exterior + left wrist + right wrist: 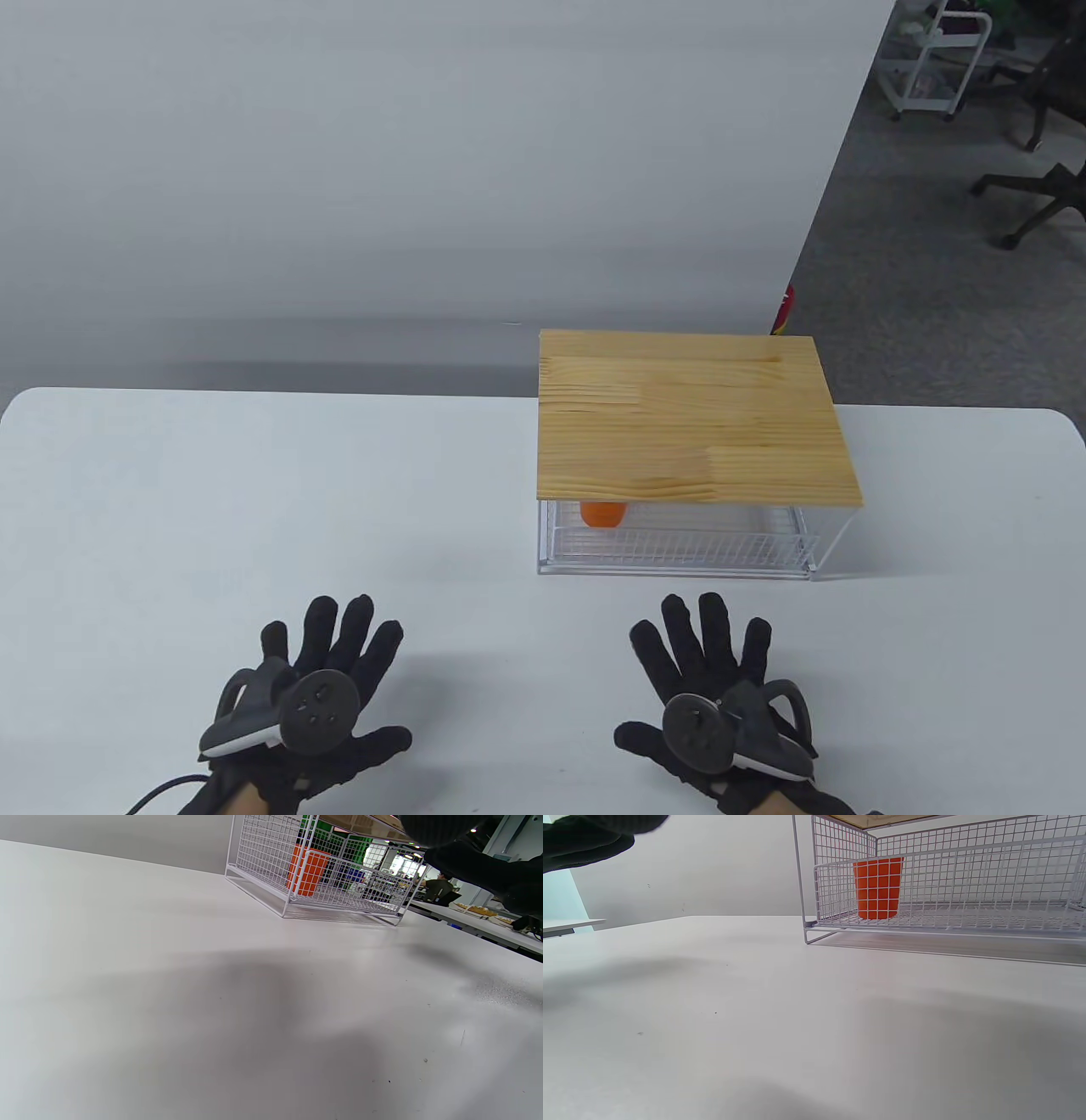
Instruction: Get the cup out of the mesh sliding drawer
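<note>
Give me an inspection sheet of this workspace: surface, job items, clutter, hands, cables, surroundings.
Surface: white table, bare apart from the drawer unit and the hands.
Job's things: orange plastic cup stands upright in the white wire-mesh sliding drawer, near its left end; drawer looks pushed in under the light wooden top board.
Clutter: nothing seen.
Grippers: left hand and right hand in black sensor gloves, fingers spread, at the table's near edge, holding nothing, apart from the drawer.
Cables: black cable trailing from the left wrist.
Surroundings: grey partition wall behind; black office chair and white cart at far right.
</note>
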Action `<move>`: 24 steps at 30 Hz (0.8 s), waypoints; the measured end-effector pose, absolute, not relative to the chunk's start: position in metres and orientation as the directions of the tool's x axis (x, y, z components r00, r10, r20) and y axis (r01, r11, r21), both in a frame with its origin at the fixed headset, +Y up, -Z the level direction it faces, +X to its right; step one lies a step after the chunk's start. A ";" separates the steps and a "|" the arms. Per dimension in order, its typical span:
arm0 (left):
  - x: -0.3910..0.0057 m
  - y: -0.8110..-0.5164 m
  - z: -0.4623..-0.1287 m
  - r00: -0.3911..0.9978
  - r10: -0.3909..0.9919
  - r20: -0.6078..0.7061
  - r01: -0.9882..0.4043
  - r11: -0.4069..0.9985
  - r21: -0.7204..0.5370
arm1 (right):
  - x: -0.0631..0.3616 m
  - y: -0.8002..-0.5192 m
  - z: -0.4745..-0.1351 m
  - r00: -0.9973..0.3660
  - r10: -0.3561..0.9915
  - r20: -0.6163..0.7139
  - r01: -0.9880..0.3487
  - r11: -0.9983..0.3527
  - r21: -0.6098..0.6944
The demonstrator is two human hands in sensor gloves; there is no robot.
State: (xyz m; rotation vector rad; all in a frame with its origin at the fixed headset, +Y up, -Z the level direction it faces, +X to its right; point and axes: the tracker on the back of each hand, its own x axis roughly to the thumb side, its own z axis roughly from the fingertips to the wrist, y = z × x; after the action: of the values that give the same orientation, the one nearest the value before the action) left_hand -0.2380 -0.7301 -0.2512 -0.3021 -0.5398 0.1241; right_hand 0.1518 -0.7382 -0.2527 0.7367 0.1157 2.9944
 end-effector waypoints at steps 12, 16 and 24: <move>-0.239 -0.730 -0.252 0.857 0.187 0.479 -0.028 0.947 -0.319 | 0.151 -0.741 -0.255 -0.894 0.060 0.443 -0.020 -0.995 0.094; -0.238 -0.730 -0.253 0.858 0.182 0.480 -0.023 0.948 -0.319 | 0.151 -0.742 -0.261 -0.902 0.066 0.426 -0.029 -0.995 0.093; -0.240 -0.728 -0.252 0.857 0.188 0.479 -0.034 0.950 -0.310 | 0.150 -0.738 -0.284 -0.922 0.080 0.379 -0.058 -0.996 0.070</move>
State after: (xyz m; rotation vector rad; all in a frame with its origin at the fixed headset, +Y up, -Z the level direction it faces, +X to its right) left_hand -0.2395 -0.7281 -0.2520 -0.2984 -0.5297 0.1184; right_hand 0.1500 -0.7378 -0.2842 0.5981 0.0876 3.0108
